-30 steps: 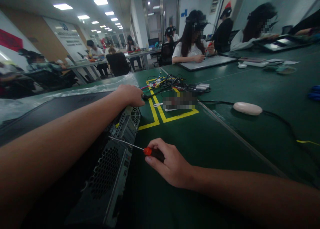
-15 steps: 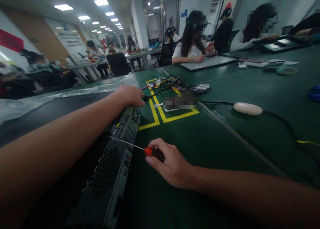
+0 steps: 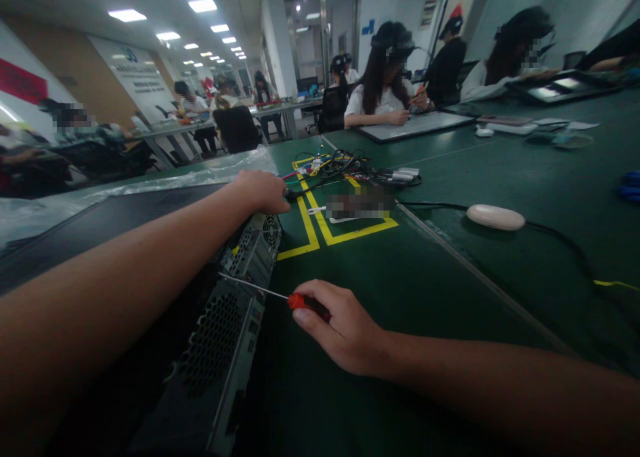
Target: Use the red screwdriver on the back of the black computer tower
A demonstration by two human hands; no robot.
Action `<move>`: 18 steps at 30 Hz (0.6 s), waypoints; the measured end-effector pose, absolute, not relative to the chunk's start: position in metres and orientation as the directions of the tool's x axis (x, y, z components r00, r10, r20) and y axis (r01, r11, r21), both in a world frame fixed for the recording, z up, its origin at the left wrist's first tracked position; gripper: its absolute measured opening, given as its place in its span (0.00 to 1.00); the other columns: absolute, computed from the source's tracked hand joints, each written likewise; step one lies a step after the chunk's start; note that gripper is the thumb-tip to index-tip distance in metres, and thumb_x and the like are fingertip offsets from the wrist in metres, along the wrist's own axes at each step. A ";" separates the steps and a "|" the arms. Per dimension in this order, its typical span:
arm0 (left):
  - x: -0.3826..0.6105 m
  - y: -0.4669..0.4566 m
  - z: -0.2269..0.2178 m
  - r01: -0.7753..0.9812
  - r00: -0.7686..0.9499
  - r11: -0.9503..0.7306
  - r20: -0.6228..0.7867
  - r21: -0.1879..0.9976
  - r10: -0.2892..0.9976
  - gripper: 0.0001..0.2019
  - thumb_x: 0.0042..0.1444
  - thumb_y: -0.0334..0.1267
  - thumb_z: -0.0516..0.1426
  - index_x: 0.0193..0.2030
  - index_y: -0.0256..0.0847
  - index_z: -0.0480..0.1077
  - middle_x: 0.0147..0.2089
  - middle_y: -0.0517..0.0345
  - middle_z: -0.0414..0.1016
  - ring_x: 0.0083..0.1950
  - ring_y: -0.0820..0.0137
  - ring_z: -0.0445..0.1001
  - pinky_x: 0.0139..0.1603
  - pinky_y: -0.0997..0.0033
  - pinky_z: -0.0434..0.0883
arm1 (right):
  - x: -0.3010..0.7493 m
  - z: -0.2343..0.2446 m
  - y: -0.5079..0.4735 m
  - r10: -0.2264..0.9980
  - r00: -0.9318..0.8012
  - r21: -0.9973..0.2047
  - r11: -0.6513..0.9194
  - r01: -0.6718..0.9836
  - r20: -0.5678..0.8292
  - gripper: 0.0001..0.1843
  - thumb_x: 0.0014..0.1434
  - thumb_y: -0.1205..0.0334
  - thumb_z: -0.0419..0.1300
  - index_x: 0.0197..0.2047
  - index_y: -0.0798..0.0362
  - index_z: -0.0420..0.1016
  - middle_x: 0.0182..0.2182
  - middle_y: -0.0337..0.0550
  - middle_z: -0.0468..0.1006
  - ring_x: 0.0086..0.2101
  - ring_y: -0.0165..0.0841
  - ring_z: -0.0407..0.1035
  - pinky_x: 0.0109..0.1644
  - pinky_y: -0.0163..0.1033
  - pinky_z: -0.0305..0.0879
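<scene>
A black computer case [image 3: 170,197] lies on its side at the left, its metal back panel [image 3: 220,337] facing right. My left hand [image 3: 263,192] grips the far rear corner of the case, fingers bent over the edge; its fingertips are partly hidden. In my right hand [image 3: 345,327] is a screwdriver [image 3: 299,302] with a red and dark handle, held between thumb and curled fingers. Its long thin shaft points left, with the tip at the case's rear edge beside the vent holes. What the tip touches is too small to make out.
Behind the case lie tangled black cables [image 3: 350,165] and clear plastic wrap [image 3: 245,164]. Yellow tape [image 3: 360,232] marks the green table around a blurred-out item. A white oval piece [image 3: 495,217] sits on a black cable. People work across the table.
My right hand has shifted slightly, and its fingers and the handle have turned a little. The screwdriver's tip stays in the same spot, and my left hand has not moved.
</scene>
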State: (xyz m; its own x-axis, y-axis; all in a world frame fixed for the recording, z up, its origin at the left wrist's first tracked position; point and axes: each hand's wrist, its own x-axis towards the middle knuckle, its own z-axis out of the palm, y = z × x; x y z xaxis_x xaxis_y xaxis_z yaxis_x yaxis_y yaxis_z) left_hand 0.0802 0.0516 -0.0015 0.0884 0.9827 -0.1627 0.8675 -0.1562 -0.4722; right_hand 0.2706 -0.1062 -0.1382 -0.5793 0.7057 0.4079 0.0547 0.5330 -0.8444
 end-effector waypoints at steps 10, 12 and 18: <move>0.080 0.051 -0.002 0.870 0.091 -0.155 -0.158 -0.468 0.983 0.33 0.60 0.57 0.55 0.67 0.44 0.77 0.67 0.38 0.78 0.65 0.41 0.75 0.60 0.46 0.73 | 0.270 -0.140 -0.107 0.716 -0.571 -0.852 0.521 0.056 0.401 0.09 0.70 0.59 0.62 0.51 0.52 0.72 0.40 0.43 0.79 0.38 0.35 0.73 0.44 0.41 0.68; 0.081 0.051 -0.002 0.864 0.086 -0.150 -0.154 -0.481 0.984 0.32 0.61 0.57 0.54 0.67 0.46 0.76 0.67 0.40 0.78 0.65 0.43 0.75 0.59 0.47 0.74 | 0.270 -0.141 -0.108 0.727 -0.565 -0.860 0.506 0.058 0.390 0.11 0.67 0.60 0.65 0.50 0.51 0.70 0.38 0.40 0.78 0.36 0.35 0.72 0.43 0.41 0.67; 0.080 0.052 -0.002 0.856 0.093 -0.159 -0.155 -0.491 0.983 0.32 0.62 0.58 0.53 0.67 0.46 0.76 0.67 0.40 0.78 0.65 0.44 0.75 0.59 0.49 0.74 | 0.270 -0.142 -0.108 0.737 -0.564 -0.863 0.499 0.080 0.373 0.08 0.68 0.61 0.63 0.47 0.50 0.69 0.37 0.38 0.76 0.35 0.33 0.70 0.41 0.40 0.66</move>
